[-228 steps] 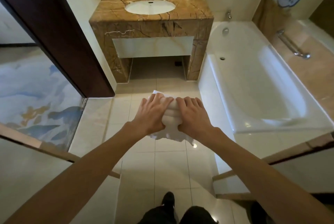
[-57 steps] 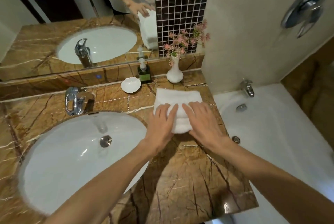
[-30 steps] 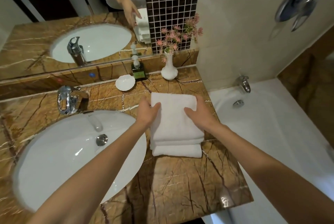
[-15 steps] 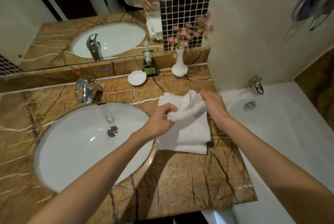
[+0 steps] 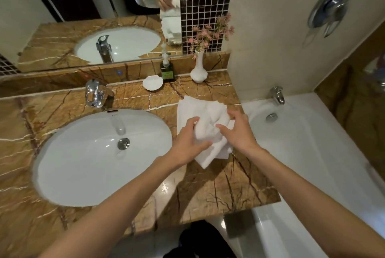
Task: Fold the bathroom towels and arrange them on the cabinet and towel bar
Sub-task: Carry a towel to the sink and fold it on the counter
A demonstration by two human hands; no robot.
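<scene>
Head view: both hands work a white towel (image 5: 208, 132) on the marble cabinet (image 5: 218, 184), right of the sink (image 5: 83, 164). Left hand (image 5: 187, 143) and right hand (image 5: 239, 132) pinch its bunched top layer. Folding unfinished; no towel bar in sight.

Bare forearms and hands (image 5: 210, 139), no sleeves or rings; dark trousers (image 5: 200, 241) at the bottom edge

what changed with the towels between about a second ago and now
The neat folded stack was flat under both hands; now the left hand and right hand have gathered up the top towel, bunched and lifted off the lower towel. The soap dish, bottle and vase stayed put.
</scene>
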